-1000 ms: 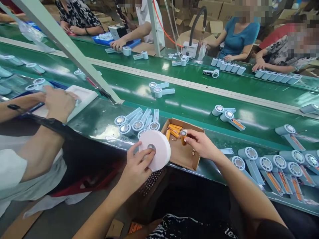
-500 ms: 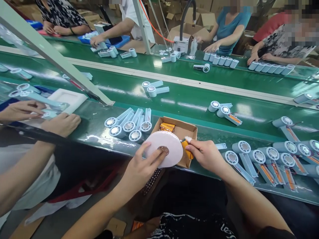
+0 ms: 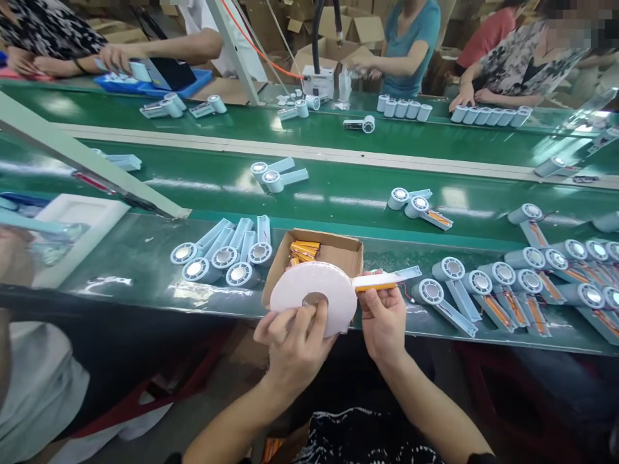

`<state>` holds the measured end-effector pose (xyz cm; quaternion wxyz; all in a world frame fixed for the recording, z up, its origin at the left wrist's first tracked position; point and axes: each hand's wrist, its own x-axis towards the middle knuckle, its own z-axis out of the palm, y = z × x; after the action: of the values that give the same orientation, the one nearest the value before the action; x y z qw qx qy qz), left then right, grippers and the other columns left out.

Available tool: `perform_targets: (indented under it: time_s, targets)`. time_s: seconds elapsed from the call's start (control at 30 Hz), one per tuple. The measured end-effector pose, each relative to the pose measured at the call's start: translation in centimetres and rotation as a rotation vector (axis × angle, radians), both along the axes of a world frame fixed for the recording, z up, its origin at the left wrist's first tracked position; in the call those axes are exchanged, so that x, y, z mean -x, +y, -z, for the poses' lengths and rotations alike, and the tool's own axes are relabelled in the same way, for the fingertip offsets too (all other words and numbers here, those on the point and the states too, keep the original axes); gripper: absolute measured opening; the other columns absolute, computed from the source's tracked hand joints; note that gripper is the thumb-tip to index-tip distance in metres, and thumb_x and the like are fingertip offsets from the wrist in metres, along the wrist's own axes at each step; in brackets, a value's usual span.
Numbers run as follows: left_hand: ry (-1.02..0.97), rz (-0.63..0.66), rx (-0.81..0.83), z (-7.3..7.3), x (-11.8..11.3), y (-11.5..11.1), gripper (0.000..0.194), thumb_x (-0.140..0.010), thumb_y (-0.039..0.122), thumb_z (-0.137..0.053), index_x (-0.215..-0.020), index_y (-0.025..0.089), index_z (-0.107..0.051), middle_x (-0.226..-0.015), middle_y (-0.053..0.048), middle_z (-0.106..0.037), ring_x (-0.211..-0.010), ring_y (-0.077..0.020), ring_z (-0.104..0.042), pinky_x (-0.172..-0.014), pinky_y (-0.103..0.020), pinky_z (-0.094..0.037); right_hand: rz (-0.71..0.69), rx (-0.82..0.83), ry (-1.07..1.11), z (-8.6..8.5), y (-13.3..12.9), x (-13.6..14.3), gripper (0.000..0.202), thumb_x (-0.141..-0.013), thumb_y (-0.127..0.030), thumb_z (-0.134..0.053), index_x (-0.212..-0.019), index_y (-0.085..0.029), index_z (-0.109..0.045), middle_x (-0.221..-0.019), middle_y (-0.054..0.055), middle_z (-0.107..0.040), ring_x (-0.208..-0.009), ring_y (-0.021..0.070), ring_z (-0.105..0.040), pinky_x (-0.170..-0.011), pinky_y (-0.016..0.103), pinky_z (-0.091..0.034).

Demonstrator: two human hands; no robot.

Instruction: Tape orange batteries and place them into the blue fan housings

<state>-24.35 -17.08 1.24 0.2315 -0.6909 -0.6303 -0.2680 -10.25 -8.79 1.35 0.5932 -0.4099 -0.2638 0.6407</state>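
Observation:
My left hand (image 3: 297, 345) grips a white tape roll (image 3: 294, 290), with fingers in its centre hole. In my right hand (image 3: 387, 322) is an orange battery (image 3: 374, 287), pinched between thumb and fingers, with a white strip along its top that reaches the roll's edge. Behind the battery, a light blue housing part (image 3: 411, 273) sticks out to the right; whether my right hand touches it I cannot tell. The roll overlaps a cardboard box (image 3: 345, 251), where several orange batteries (image 3: 305, 249) lie at the back left.
Light blue fan units (image 3: 224, 255) stand left of the box; several more (image 3: 478, 282), some with batteries in their handles, crowd the right. A green conveyor (image 3: 338, 187) runs behind. A slanted metal post (image 3: 97, 158) rises at left. Co-workers work across the belt; a person's hand is at far left.
My right hand has turned palm up, and the battery is now level with a white strip on it. The view has shifted to the right.

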Motion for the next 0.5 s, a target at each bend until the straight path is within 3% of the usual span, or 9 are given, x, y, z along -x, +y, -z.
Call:
perform_targets:
  time_s: [0.07,0.13,0.23,0.27,0.37,0.43,0.5]
  targets:
    - [-0.086,0.019,0.017,0.3,-1.5,-0.4,0.039,-0.093,0.044,-0.074,-0.122,0.018,-0.073,-0.087,-0.008,-0.071,-0.097,-0.0278,-0.050,-0.096,-0.048,-0.036,-0.002,-0.020,-0.010,-0.9,1.0,-1.1,0.041,-0.071,-0.036,-0.094,-0.103,-0.021,-0.071,-0.104,0.008,-0.082,-0.098,0.0246,-0.078,-0.095,0.042,-0.065]
    - [-0.119,0.077,0.053,0.2,-1.6,-0.6,0.033,-0.092,0.038,-0.074,-0.121,0.022,-0.073,-0.086,-0.006,-0.071,-0.097,-0.0271,-0.051,-0.097,-0.047,-0.036,0.054,-0.135,-0.070,-3.1,4.0,-4.2,0.038,-0.070,-0.034,-0.093,-0.100,-0.021,-0.071,-0.107,0.008,-0.081,-0.105,0.0272,-0.077,-0.101,0.046,-0.063]
    - [-0.088,0.049,0.138,-0.1,1.7,1.1,0.038,-0.088,0.030,-0.074,-0.125,0.025,-0.073,-0.092,-0.007,-0.073,-0.102,-0.0291,-0.051,-0.099,-0.049,-0.036,0.484,-0.414,-0.170,-6.2,9.4,-10.5,0.026,-0.079,-0.042,-0.083,-0.097,-0.027,-0.071,-0.120,0.003,-0.078,-0.127,0.0265,-0.069,-0.114,0.041,-0.054]
    - [-0.078,0.007,0.198,-0.3,3.6,2.3,0.043,-0.086,0.030,-0.073,-0.129,0.024,-0.071,-0.099,-0.009,-0.074,-0.107,-0.0311,-0.051,-0.099,-0.050,-0.037,0.496,-0.431,-0.230,-6.6,10.4,-12.3,0.022,-0.086,-0.043,-0.077,-0.103,-0.030,-0.072,-0.133,0.001,-0.073,-0.137,0.0247,-0.062,-0.119,0.039,-0.049]
    - [-0.074,-0.085,0.499,-0.8,10.1,6.5,0.056,-0.084,0.033,-0.069,-0.138,0.022,-0.067,-0.124,-0.015,-0.071,-0.121,-0.0378,-0.049,-0.100,-0.053,-0.041,0.439,-0.361,-0.268,-4.7,9.3,-16.2,0.025,-0.082,-0.039,-0.081,-0.104,-0.032,-0.074,-0.126,0.001,-0.074,-0.124,0.0220,-0.069,-0.109,0.036,-0.058]
    - [-0.080,-0.081,0.671,-1.4,13.2,8.6,0.061,-0.083,0.035,-0.065,-0.143,0.022,-0.063,-0.137,-0.015,-0.067,-0.128,-0.0399,-0.047,-0.103,-0.056,-0.042,0.391,-0.256,-0.239,-1.7,5.5,-18.5,0.032,-0.071,-0.031,-0.091,-0.098,-0.026,-0.076,-0.103,0.001,-0.078,-0.100,0.0198,-0.077,-0.093,0.032,-0.066]
    - [-0.079,-0.033,0.684,-2.2,14.2,9.9,0.063,-0.084,0.036,-0.061,-0.145,0.022,-0.061,-0.144,-0.013,-0.064,-0.133,-0.0395,-0.046,-0.108,-0.056,-0.042,0.408,-0.099,-0.267,1.7,0.9,-21.5,0.036,-0.066,-0.028,-0.096,-0.097,-0.023,-0.078,-0.092,0.002,-0.079,-0.085,0.0189,-0.078,-0.082,0.030,-0.069]
